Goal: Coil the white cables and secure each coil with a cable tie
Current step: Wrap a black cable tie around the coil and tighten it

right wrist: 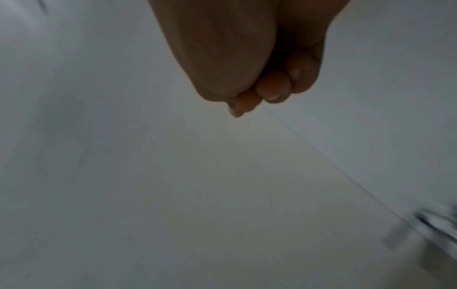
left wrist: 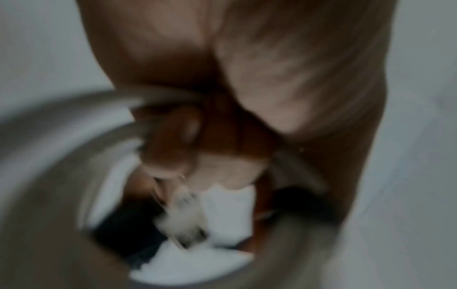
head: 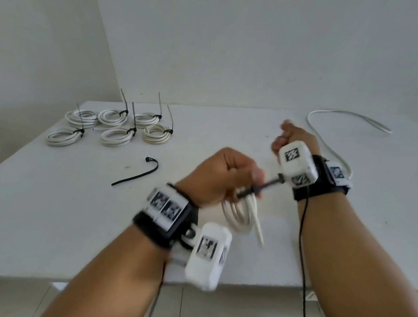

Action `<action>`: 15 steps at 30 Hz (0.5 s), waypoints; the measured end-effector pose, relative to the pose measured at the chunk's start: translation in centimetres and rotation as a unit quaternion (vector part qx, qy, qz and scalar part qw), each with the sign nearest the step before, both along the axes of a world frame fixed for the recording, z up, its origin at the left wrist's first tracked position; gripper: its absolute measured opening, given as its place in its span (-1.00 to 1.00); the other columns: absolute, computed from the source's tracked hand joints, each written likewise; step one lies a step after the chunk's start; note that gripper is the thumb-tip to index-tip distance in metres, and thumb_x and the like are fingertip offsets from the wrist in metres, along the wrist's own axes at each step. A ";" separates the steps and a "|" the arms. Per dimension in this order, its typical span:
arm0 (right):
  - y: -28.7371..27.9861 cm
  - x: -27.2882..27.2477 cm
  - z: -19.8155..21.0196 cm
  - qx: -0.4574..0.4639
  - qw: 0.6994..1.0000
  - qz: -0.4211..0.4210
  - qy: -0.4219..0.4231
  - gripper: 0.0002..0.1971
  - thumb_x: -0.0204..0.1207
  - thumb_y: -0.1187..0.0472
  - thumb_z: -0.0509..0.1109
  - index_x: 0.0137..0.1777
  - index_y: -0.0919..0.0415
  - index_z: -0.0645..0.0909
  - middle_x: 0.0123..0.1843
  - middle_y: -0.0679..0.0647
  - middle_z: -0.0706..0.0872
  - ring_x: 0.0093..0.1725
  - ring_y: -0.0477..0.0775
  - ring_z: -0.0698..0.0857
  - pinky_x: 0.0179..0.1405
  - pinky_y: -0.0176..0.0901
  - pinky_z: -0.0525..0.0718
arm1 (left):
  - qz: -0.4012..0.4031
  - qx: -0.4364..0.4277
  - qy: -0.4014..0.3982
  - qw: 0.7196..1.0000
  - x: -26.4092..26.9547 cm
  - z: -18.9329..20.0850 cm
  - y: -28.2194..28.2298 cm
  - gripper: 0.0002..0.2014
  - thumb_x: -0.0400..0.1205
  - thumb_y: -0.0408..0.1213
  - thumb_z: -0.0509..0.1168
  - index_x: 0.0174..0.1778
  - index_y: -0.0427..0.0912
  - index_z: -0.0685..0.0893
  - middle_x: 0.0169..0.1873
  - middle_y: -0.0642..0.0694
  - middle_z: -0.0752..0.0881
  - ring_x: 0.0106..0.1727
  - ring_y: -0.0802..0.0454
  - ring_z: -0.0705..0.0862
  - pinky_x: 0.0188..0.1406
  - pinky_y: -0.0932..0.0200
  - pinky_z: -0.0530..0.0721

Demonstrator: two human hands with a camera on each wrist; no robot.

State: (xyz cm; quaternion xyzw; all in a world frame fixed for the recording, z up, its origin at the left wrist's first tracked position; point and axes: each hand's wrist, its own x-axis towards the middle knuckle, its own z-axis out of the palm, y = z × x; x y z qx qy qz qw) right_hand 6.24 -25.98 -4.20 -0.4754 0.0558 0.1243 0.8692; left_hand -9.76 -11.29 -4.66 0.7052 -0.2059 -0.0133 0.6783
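White cable coil (head: 238,214) hangs from the left hand (head: 220,175), held above the near centre of the white table (head: 48,215); the fingers are curled round the loops, and one loose cable end points down toward 5 o'clock. A black cable tie (head: 258,188) wraps the coil at the fingers, its tail running toward 2 o'clock to the right hand (head: 295,142). That hand is fisted; the wrist camera hides where the tail ends, so a grip on it cannot be confirmed. The right wrist view shows only curled fingertips (right wrist: 273,88) against blurred pale surface. The left wrist view is heavily blurred; curled fingers (left wrist: 170,140) and grey loops are all that can be made out.

Outward: a spare black tie (head: 136,174) lies flat on the table at 9 o'clock from the hands, apart from them. Six tied coils (head: 110,128) sit grouped at 10 o'clock near the far left corner, tie tails standing up. An uncoiled white cable (head: 333,148) trails at 1 o'clock, along the far right side.

Surface is plain white. Near edge runs just below the forearms, with tiled floor (head: 215,314) beneath. Far edge meets plain white walls (head: 236,48), which join in a corner behind the tied coils. Bare tabletop lies between the hands and both groups.
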 end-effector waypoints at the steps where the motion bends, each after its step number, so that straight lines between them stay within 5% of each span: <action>1: -1.7 1.0 0.1 0.012 1.000 -0.012 0.006 -0.77 0.70 0.23 0.33 -0.23 0.19 0.50 -0.66 -0.04 0.46 -0.72 -0.09 0.45 -0.70 -0.37 0.42 | -0.029 -0.006 -0.001 1.000 -0.4 -0.1 -0.7 -0.70 0.40 0.13 0.54 -0.48 0.00 0.79 -0.49 -0.01 0.74 -0.60 0.15 0.49 -0.61 0.30 0.35; 4: -3.3 1.5 0.0 -0.028 0.996 0.082 -0.019 -0.58 0.64 -0.21 0.31 -0.13 0.18 0.59 -0.51 -0.03 0.56 -0.60 -0.10 0.49 -0.66 -0.36 0.42 | 0.105 -0.094 0.039 0.989 0.7 0.3 -0.5 -0.69 0.56 -0.17 0.44 -0.52 -0.14 0.76 -0.51 -0.24 0.53 -0.70 0.17 0.27 -0.68 0.33 0.16; 7: -0.9 -0.6 0.7 -0.118 0.959 0.252 -0.049 -0.13 0.34 -0.58 0.16 -0.02 0.31 0.72 -0.30 0.11 0.73 -0.47 0.02 0.57 -0.54 -0.27 0.42 | 0.224 -0.185 0.090 0.953 2.5 0.5 1.0 -0.65 0.69 -0.21 0.33 -0.41 -0.24 0.72 -0.58 -0.08 0.26 -0.69 0.13 0.16 -0.63 0.30 0.12; 10: 1.5 -2.4 0.2 -0.186 0.918 0.339 -0.093 -0.19 0.31 -0.50 0.34 0.02 0.33 0.77 -0.21 0.14 0.72 -0.36 0.02 0.59 -0.48 -0.20 0.43 | 0.293 -0.199 0.121 0.927 3.0 0.0 2.1 -0.69 0.69 -0.18 0.32 -0.34 -0.24 0.68 -0.66 0.01 0.22 -0.69 0.12 0.16 -0.64 0.29 0.17; 13: 2.4 -3.0 -0.6 -0.203 0.920 0.308 -0.130 -0.54 0.47 -0.22 0.49 -0.05 0.24 0.81 -0.12 0.17 0.72 -0.23 0.06 0.59 -0.36 -0.17 0.47 | 0.305 -0.188 0.144 0.923 3.3 -0.4 2.1 -0.56 0.69 -0.18 0.33 -0.57 -0.06 0.65 -0.67 0.06 0.23 -0.67 0.12 0.17 -0.65 0.29 0.18; 15: 2.5 -3.1 -0.7 -0.198 0.928 0.288 -0.130 -0.60 0.43 -0.18 0.54 -0.07 0.19 0.81 -0.09 0.16 0.75 -0.16 0.10 0.62 -0.32 -0.13 0.49 | 0.303 -0.180 0.156 0.923 3.3 -0.5 1.9 -0.46 0.70 -0.18 0.32 -0.70 -0.05 0.60 -0.67 0.08 0.24 -0.66 0.12 0.16 -0.63 0.28 0.17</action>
